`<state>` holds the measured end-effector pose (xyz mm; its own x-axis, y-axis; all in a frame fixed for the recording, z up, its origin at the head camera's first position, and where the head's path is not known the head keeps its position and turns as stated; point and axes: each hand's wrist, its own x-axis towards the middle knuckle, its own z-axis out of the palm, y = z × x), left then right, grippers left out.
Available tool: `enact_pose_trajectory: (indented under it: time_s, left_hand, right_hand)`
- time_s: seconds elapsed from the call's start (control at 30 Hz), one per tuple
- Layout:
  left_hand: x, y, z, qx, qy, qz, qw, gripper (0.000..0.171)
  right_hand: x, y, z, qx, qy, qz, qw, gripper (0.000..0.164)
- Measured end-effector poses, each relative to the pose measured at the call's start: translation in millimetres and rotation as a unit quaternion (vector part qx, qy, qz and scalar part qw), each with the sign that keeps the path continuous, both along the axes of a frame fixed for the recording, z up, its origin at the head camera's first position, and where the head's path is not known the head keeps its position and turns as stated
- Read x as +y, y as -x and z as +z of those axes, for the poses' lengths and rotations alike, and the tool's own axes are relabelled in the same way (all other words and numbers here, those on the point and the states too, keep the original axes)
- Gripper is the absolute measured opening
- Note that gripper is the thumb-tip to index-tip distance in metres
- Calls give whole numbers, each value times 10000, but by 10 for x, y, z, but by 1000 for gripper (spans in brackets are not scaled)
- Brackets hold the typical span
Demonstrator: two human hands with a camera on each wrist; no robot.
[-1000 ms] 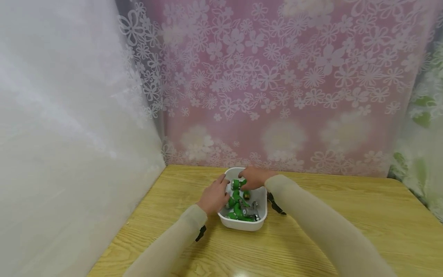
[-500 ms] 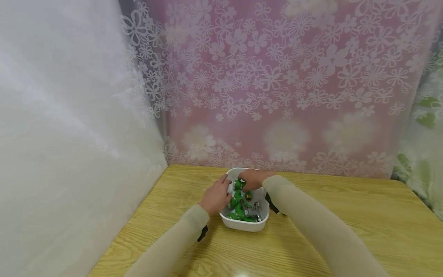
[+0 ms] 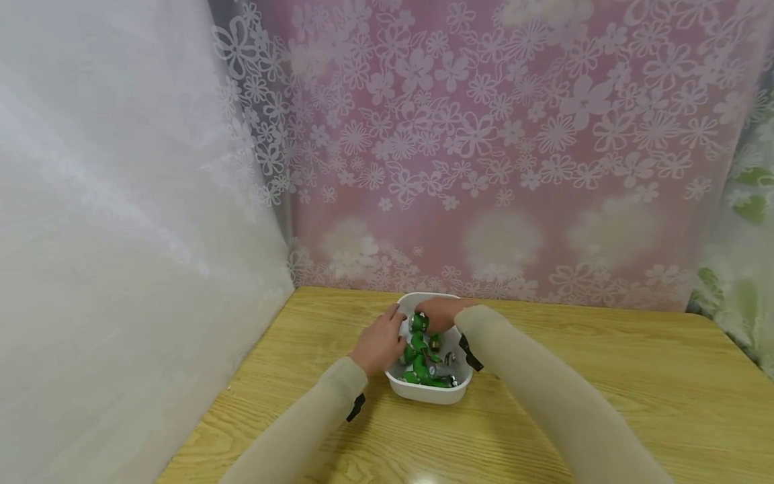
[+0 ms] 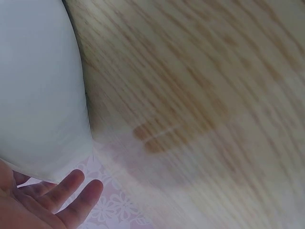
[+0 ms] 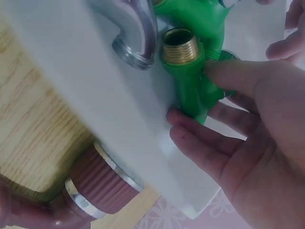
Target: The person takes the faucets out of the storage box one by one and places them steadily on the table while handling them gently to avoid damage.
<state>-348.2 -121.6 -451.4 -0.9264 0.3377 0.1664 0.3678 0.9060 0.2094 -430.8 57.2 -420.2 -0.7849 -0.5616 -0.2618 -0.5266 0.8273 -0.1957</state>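
Observation:
A white basin (image 3: 426,396) stands on the table, with several green pipe fittings (image 3: 421,366) and a chrome tap (image 5: 139,28) inside. At the basin's far end my right hand (image 3: 438,314) pinches a green pipe fitting (image 5: 188,88), thumb on one side and fingers on the other. Close by its thumb, the right wrist view shows a brass threaded mouth (image 5: 182,46) on a green body. My left hand (image 3: 379,341) rests at the basin's left rim, fingers loosely extended; in the left wrist view its fingers (image 4: 83,204) lie beside the white wall.
Outside the basin, a brown ribbed fitting (image 5: 102,179) lies on the wood-grain table (image 3: 532,417); the right sleeve hides it in the head view. A pink floral curtain (image 3: 496,168) hangs behind, and a white sheet (image 3: 133,235) runs along the left.
My right hand has shifted slightly lower and the green fitting at its fingertips has turned. The left hand stays at the rim. The head view has moved a little.

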Motion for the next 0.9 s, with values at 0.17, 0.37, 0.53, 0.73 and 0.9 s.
enact_pose_trajectory:
  time_s: [0.17, 0.37, 0.53, 0.73, 0.9]
  left_hand:
    - [1, -3, -8, 48, 7, -19, 10000, 45]
    - [-7, 6, -19, 137, 13, -44, 9999, 44]
    - [-8, -1, -3, 132, 26, -79, 9999, 44]
    - [-6, -5, -10, 118, 76, -56, 9999, 44]
    - [-9, 1, -17, 132, 91, -32, 9999, 44]
  right_hand:
    - [7, -52, 28, 7, -94, -77, 9999, 21]
    - [17, -113, 100, -1, -236, -113, 9997, 19]
    - [4, -153, 152, 28, -310, -210, 9993, 15]
    - [-7, -184, 203, 101, -164, -237, 9995, 16]
    - [-5, -199, 259, 77, -88, -276, 9996, 20]
